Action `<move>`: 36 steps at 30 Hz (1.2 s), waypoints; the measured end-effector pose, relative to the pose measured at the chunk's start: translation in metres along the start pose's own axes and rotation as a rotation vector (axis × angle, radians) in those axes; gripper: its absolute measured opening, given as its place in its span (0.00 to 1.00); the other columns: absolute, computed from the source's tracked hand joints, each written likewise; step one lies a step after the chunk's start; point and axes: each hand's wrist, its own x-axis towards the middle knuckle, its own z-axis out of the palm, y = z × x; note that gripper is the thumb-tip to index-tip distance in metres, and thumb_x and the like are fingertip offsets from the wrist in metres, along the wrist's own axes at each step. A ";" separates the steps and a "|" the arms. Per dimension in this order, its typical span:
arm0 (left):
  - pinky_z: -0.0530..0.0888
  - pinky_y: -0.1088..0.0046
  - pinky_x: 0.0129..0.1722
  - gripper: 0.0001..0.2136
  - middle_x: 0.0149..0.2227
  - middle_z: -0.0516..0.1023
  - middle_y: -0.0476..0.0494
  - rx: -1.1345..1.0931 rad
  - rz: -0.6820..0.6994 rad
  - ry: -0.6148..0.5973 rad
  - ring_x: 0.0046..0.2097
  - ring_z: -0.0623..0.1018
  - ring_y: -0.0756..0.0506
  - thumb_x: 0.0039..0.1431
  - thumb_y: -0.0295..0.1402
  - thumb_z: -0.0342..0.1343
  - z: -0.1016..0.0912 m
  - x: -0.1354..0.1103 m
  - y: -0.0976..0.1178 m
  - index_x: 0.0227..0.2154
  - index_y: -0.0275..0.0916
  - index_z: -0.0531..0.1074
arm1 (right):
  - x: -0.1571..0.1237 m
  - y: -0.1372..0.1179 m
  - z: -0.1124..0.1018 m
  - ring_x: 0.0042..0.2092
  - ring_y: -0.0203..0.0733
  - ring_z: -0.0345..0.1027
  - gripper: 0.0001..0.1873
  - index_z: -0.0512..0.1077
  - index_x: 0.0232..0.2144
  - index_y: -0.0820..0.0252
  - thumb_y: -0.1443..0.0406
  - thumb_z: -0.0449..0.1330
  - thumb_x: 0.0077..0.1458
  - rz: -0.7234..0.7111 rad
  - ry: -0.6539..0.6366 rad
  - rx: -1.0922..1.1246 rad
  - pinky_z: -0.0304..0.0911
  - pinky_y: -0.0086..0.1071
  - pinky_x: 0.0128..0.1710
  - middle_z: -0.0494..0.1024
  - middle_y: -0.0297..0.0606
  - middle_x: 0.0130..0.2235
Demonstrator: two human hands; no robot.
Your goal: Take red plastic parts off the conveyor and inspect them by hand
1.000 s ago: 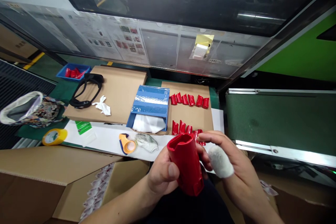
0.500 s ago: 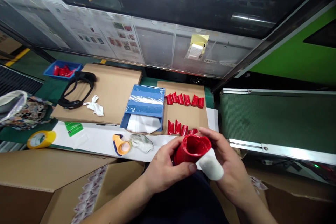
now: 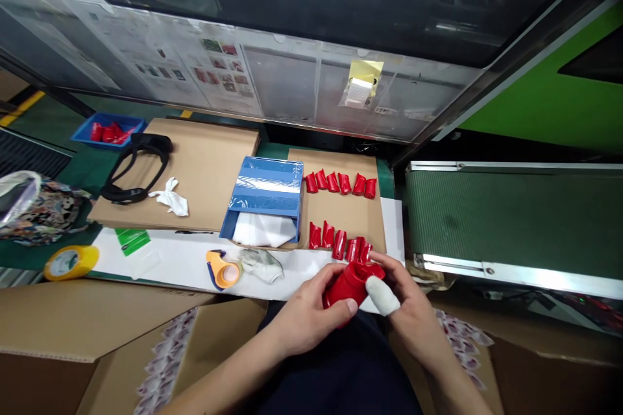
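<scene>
My left hand (image 3: 314, 311) is wrapped round a glossy red hollow part (image 3: 348, 288), a short tube with an uneven, cut-out rim, tilted to the right. My right hand (image 3: 411, 311) is at the rim end, its thumb in a white covering (image 3: 383, 296) pressed at the part's right edge. The right fingers curl behind the part and are partly hidden. Just beyond, on a cardboard sheet (image 3: 341, 211), several similar red parts stand in two rows, a far row (image 3: 344, 183) and a near row (image 3: 339, 244).
Left of the rows sits a blue box (image 3: 267, 185) with white cloths. An orange tape dispenser (image 3: 224, 270) and a crumpled cloth (image 3: 261, 264) lie nearer. Farther left are yellow tape (image 3: 71, 262), a black headband (image 3: 136, 168) and a blue bin (image 3: 108, 131). A green conveyor (image 3: 511, 214) runs at right.
The red part has tipped so that its opening faces right instead of up at me. My right hand has shifted slightly left, its covered thumb now against the rim.
</scene>
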 end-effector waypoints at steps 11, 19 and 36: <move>0.71 0.64 0.56 0.24 0.54 0.77 0.44 0.145 -0.030 -0.067 0.53 0.76 0.40 0.56 0.37 0.64 -0.020 0.004 -0.002 0.56 0.43 0.71 | 0.005 0.001 -0.019 0.57 0.43 0.69 0.09 0.78 0.46 0.44 0.58 0.63 0.63 -0.137 -0.239 -0.231 0.61 0.33 0.58 0.75 0.34 0.56; 0.68 0.56 0.61 0.30 0.59 0.74 0.39 -0.094 -0.049 -0.140 0.59 0.73 0.34 0.55 0.43 0.66 -0.031 0.013 -0.037 0.60 0.42 0.68 | 0.013 0.002 -0.017 0.53 0.45 0.71 0.07 0.79 0.42 0.49 0.59 0.62 0.63 -0.089 -0.244 -0.231 0.63 0.35 0.55 0.78 0.37 0.51; 0.73 0.61 0.49 0.34 0.56 0.74 0.35 -0.269 -0.142 0.262 0.47 0.77 0.40 0.51 0.60 0.63 -0.037 0.016 -0.116 0.55 0.44 0.71 | 0.179 0.017 -0.046 0.41 0.48 0.72 0.12 0.77 0.36 0.59 0.57 0.59 0.60 -0.051 -0.160 -0.353 0.67 0.41 0.45 0.80 0.38 0.36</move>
